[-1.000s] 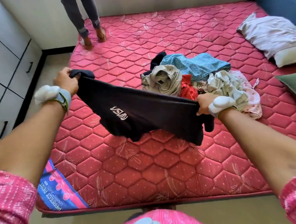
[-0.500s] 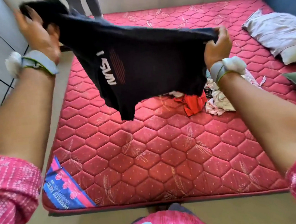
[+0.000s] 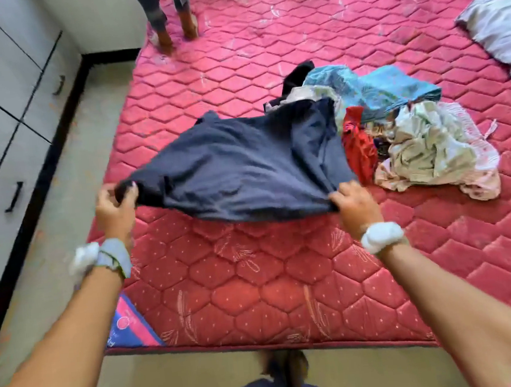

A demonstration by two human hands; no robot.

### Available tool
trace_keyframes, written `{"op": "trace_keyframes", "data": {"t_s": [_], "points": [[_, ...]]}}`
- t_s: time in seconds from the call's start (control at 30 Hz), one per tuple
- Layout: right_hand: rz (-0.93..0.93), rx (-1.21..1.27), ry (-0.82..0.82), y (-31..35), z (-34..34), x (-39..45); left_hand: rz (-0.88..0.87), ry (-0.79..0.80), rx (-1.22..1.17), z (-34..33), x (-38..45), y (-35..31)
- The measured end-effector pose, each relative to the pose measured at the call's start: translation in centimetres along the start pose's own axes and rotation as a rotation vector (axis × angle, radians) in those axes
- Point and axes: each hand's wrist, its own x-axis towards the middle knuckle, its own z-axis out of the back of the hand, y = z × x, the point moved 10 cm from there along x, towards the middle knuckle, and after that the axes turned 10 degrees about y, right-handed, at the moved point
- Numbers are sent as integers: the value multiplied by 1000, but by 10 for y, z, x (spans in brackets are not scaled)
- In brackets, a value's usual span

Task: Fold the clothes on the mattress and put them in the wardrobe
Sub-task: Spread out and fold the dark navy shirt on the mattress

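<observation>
Dark shirt (image 3: 245,166) spread on mattress (image 3: 288,283); left hand (image 3: 115,206) and right hand (image 3: 355,205) each pinch near corner, beside clothes pile (image 3: 414,134).

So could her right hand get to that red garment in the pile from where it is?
Probably yes. The right hand pinches the dark shirt by its near edge, and the red garment lies just beyond it, exposed at the pile's near side. It would have to let go first.
</observation>
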Motion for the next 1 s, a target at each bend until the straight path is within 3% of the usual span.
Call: {"op": "trace_keyframes", "data": {"t_s": [0.1, 0.23, 0.37, 0.5, 0.6, 0.7, 0.77, 0.87, 0.93, 1.0], "points": [[-31, -24, 251, -4, -106, -33, 172, 90, 171, -23, -17, 115], [-67, -52, 398, -13, -202, -71, 308, 107, 444, -37, -35, 210], [-180, 16, 367, -30, -232, -93, 159, 122, 652, -43, -46, 226], [-248, -175, 194, -38, -194, -94, -35, 130, 1000, -42, -55, 225], [-141, -214, 142, -24, -192, -107, 41, -54, 1087, -17, -68, 230], [9, -158, 292, -1, -228, -136, 202, -136, 1036, -11, -93, 254], [-9, -28, 403, -1, -246, -147, 229, -138, 1073, -27, -106, 261], [-122, 214, 428, -11, -252, -149, -31, 67, 1162, -101, -112, 251], [-278, 349, 324, -25, -241, -140, -293, 334, 1120, -178, -127, 234], [-505, 341, 196, -48, -224, -133, -440, 616, 1015, -254, -157, 218]]}}
